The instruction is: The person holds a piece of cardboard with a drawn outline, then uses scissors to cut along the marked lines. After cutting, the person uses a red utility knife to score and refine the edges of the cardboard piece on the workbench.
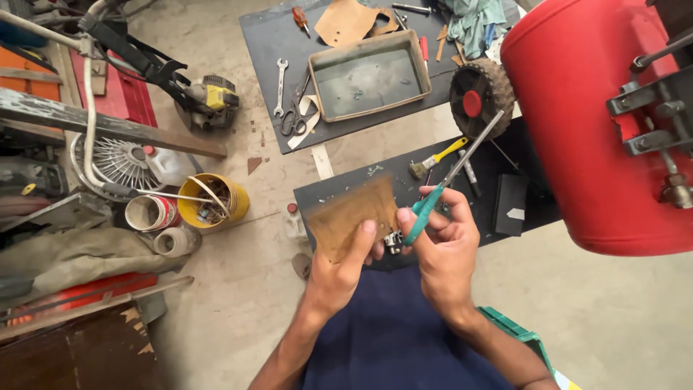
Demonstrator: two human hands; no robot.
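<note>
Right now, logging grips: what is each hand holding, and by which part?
Left hand pinches brown sheet at its lower edge; right hand holds scissors by their green handles.

Dark board (267,29) on concrete floor (621,318), bearing metal tray (369,74), wrench (280,87), scissors (292,115)

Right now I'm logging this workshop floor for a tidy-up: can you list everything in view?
Brown sheet: 1, tan, in left hand.
Scissors: 1, green handles, in right hand.
Tray: 1, beige, on far dark board.
Wrench: 1, silver, left of tray.
Black scissors: 1, below wrench.
Brush: 1, yellow handle, near board.
Wheel: 1, black with red hub.
Tank: 1, red, right.
Bucket: 1, yellow, floor left.
Left hand: 1, grips sheet.
Right hand: 1, grips scissors.
</note>
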